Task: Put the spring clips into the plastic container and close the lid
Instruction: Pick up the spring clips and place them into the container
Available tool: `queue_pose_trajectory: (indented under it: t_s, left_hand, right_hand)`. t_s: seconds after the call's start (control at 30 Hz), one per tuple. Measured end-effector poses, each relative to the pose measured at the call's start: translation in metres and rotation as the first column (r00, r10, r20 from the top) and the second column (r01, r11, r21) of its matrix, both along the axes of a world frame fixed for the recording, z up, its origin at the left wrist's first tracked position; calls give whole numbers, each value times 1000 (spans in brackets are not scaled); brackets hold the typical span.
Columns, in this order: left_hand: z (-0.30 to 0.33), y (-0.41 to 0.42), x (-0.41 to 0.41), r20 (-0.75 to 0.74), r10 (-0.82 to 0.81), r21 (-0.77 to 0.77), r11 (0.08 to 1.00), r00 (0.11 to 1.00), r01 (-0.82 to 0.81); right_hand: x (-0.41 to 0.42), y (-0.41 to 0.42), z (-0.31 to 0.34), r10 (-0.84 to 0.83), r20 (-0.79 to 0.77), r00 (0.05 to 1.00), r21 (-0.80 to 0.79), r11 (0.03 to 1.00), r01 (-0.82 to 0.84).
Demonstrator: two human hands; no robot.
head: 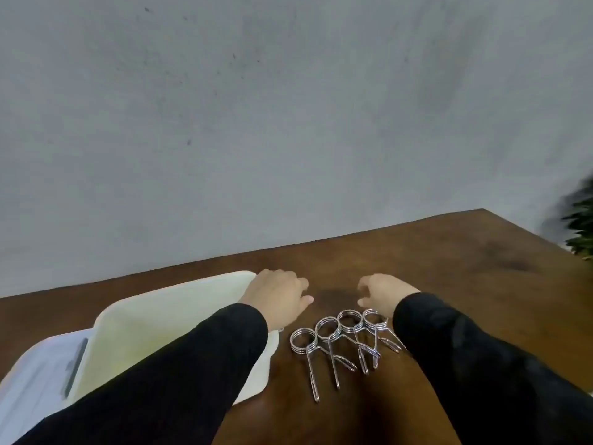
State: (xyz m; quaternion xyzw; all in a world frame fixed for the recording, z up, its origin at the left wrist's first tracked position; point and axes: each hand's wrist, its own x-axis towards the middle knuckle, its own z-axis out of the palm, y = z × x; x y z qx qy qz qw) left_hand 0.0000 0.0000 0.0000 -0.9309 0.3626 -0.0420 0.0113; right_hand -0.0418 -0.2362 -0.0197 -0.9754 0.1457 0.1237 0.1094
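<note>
Four coiled chrome spring clips [340,342] lie beside smooth white plastic container [179,316].

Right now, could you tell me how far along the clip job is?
Barely started. Done: the container stands open, its lid lying at its left. In hand: nothing; the left hand rests at the container's far right corner and the right hand hovers just beyond the clips. Left: all four visible clips lie on the table, then the lid goes on.
</note>
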Motion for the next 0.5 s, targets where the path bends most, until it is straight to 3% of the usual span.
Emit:
queue_pose_trajectory:
  t_s: [0.17,0.5]
  left_hand:
    - [-23,5,3,-120,42,-75,996,992,-51]
    - [-22,3,5,-145,53,-81,995,988,-65]
  right_hand:
    - [4,-11,-47,-95,-215,972,-120,990,70]
    - [12,-12,-54,-205,-186,961,-95,977,190]
